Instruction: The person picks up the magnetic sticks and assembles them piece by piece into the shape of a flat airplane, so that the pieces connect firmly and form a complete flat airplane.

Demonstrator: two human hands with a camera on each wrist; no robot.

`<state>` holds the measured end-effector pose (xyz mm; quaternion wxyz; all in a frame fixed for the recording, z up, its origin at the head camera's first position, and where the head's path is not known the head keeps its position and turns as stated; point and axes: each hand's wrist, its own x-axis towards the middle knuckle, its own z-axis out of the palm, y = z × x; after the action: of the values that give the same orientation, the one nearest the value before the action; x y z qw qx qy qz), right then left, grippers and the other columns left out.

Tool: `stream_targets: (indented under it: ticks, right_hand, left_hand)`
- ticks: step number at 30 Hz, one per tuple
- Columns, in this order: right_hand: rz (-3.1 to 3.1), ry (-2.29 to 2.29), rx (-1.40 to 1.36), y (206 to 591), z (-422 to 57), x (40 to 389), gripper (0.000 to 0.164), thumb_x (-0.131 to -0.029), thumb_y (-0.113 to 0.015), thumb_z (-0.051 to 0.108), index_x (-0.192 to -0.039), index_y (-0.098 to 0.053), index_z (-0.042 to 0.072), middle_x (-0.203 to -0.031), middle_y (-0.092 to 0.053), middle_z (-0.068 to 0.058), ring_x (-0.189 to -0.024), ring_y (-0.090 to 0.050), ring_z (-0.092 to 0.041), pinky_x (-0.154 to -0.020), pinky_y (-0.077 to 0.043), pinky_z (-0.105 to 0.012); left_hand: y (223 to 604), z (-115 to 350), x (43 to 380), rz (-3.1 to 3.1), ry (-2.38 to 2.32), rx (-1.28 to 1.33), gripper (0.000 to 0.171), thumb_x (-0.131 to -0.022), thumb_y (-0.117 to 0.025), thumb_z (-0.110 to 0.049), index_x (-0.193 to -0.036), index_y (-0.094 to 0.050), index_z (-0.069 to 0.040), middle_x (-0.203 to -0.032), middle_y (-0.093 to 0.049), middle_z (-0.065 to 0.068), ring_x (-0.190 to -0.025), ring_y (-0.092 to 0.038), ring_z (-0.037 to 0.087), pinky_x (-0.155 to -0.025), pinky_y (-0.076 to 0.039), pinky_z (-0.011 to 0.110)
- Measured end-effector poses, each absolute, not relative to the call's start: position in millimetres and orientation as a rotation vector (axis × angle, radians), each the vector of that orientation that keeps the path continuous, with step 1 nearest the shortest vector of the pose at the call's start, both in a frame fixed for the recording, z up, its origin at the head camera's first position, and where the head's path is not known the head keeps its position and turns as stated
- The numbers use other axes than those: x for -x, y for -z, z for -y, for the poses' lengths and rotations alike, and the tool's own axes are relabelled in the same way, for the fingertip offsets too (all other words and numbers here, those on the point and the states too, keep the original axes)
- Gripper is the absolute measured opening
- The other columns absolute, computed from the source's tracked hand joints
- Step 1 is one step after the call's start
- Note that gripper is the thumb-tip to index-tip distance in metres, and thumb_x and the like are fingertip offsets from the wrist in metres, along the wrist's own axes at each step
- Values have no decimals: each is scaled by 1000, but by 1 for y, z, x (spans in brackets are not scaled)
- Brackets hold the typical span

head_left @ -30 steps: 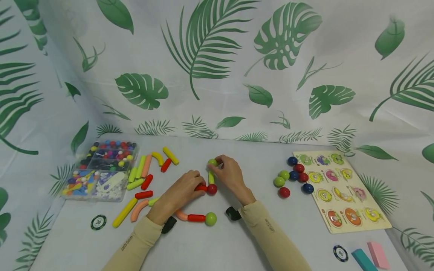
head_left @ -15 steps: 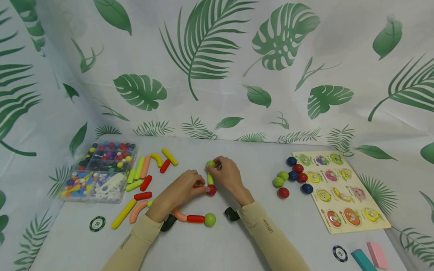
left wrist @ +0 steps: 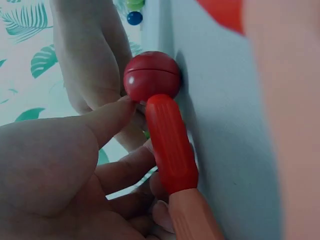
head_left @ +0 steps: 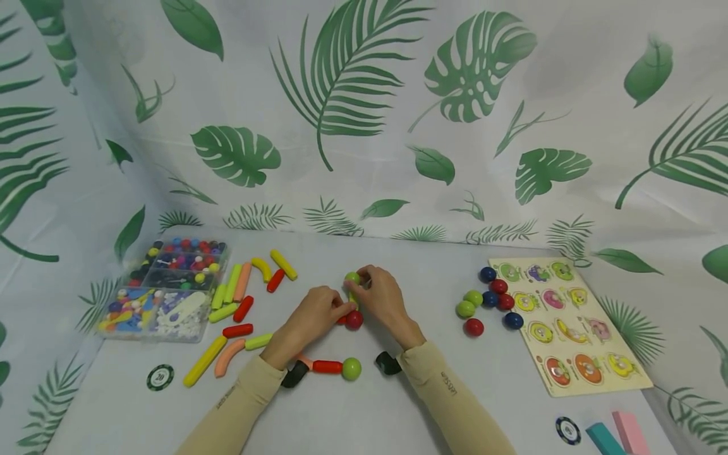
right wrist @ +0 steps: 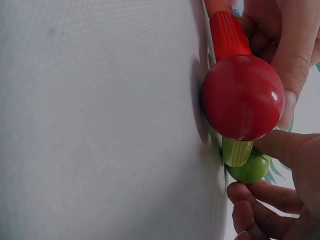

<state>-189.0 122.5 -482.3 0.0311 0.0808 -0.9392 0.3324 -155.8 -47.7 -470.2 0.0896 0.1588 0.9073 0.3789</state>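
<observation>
In the head view my left hand (head_left: 309,319) is at a red ball (head_left: 354,320) with a red stick (left wrist: 172,145) and a light green stick (right wrist: 236,151) joined to it. The left wrist view has its thumb against the ball and its curled fingers behind the red stick, which continues into a peach stick (left wrist: 192,212). My right hand (head_left: 383,297) pinches a green ball (right wrist: 250,167) at the green stick's far end. Nearer me lie a second red stick (head_left: 327,367) and green ball (head_left: 351,368), with a peach curve partly hidden by the left wrist.
Loose coloured sticks (head_left: 230,284) and a compartment box (head_left: 170,291) of beads are on the left. On the right, loose balls (head_left: 488,299) sit beside a fruit puzzle board (head_left: 569,325). Two chips (head_left: 160,377) and two blocks (head_left: 631,431) lie nearer the front.
My left thumb has slid from the red stick past the red ball towards the green stick. The right hand stays at the green ball, almost still.
</observation>
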Motion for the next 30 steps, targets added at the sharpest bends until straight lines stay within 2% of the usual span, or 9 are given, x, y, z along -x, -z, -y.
stream_targets:
  ticks: [6, 12, 14, 18, 30]
  right_hand:
    - [2917, -1049, -241, 481, -123, 189, 34, -93, -75, 33, -108, -70, 3, -93, -69, -8, -81, -60, -19, -71, -50, -32]
    - [2916, -1056, -251, 480, -124, 188, 33, -92, -75, 32, -109, -69, 3, -92, -69, -8, -81, -60, -19, -71, -51, -32]
    - [2921, -1052, -258, 480, -125, 188, 33, -93, -74, 32, -109, -70, 4, -92, -69, -8, -81, -60, -18, -71, -51, -31]
    - [2920, -1047, -267, 481, -125, 188, 35, -93, -74, 33, -109, -70, 3, -93, -69, -8, -81, -60, -19, -70, -51, -31]
    - [2929, -1022, -256, 480, -124, 188, 33, -93, -74, 33, -108, -70, 3, -93, -70, -9, -80, -62, -19, -70, -51, -32]
  left_hand:
    - [460, 47, 157, -2662, -1041, -433, 32, -97, -69, -32, -76, -70, -7, -64, -54, -2, -63, -51, 13, -56, -38, 23]
    - [454, 42, 163, -2620, -1030, -412, 49, -98, -67, -29, -54, -52, -12, -49, -33, -8, -46, -32, 8, -46, -21, 22]
    - [454, 39, 164, -2616, -1036, -410, 52, -99, -66, -26, -52, -46, -15, -46, -29, -9, -44, -29, 6, -44, -18, 21]
    - [456, 34, 166, -2627, -1023, -383, 53, -98, -66, -25, -52, -42, -16, -45, -29, -9, -42, -28, 5, -42, -18, 20]
    - [455, 28, 162, -2625, -1089, -270, 49, -94, -66, -18, -51, -42, -15, -46, -30, -9, -43, -31, 7, -44, -19, 21]
